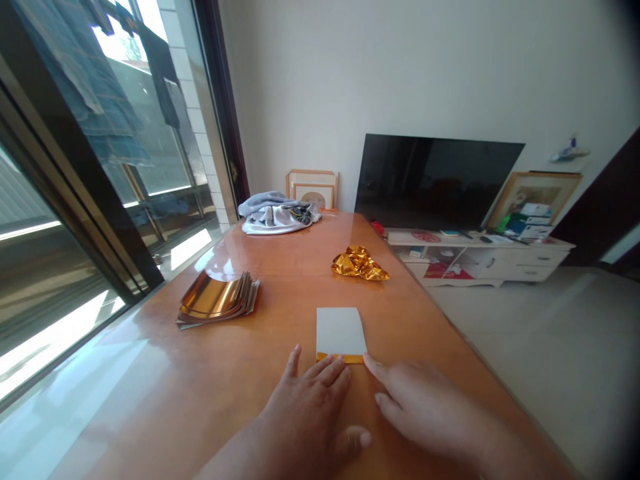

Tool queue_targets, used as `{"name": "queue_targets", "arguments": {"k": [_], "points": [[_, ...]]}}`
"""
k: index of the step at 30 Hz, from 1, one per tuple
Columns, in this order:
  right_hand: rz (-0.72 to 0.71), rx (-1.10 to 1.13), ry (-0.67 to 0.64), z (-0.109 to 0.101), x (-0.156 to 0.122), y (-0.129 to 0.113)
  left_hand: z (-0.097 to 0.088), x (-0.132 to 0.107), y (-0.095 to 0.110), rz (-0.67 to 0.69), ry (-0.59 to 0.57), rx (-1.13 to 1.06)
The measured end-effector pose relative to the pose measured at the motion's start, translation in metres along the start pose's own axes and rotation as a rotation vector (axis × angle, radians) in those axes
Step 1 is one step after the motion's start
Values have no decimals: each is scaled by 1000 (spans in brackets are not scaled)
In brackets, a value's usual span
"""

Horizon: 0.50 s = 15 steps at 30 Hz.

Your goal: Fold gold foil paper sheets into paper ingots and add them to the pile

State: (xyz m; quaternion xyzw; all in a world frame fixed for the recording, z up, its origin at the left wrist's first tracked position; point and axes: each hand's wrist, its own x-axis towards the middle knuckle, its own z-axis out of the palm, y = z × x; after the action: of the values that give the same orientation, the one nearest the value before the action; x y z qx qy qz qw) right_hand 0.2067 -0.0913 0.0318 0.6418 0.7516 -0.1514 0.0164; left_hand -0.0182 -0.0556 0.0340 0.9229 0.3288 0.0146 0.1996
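Observation:
A sheet of gold foil paper [341, 330] lies white side up on the table, its near edge folded over into a narrow gold strip. My left hand [315, 407] lies flat with fingers stretched out, their tips pressing on that strip. At the strip's right end, my right hand [420, 400] touches the corner with its extended index finger; its other fingers are curled and partly hidden. A curved stack of gold foil sheets [220, 300] sits to the left. Beyond the paper is a crumpled-looking pile of gold foil [359, 264].
The brown wooden table [280, 287] carries a bundled grey cloth [280, 213] at its far end. A sliding glass door [100, 153] runs along the left. A television [435, 180] stands on a white cabinet [500, 260] at the back right.

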Motion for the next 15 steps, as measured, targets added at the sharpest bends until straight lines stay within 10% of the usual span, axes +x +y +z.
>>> {"name": "queue_targets", "arguments": {"k": [15], "points": [[-11,37,-8,-8,2,1,-14,-1,-2,-147,135,46]]}}
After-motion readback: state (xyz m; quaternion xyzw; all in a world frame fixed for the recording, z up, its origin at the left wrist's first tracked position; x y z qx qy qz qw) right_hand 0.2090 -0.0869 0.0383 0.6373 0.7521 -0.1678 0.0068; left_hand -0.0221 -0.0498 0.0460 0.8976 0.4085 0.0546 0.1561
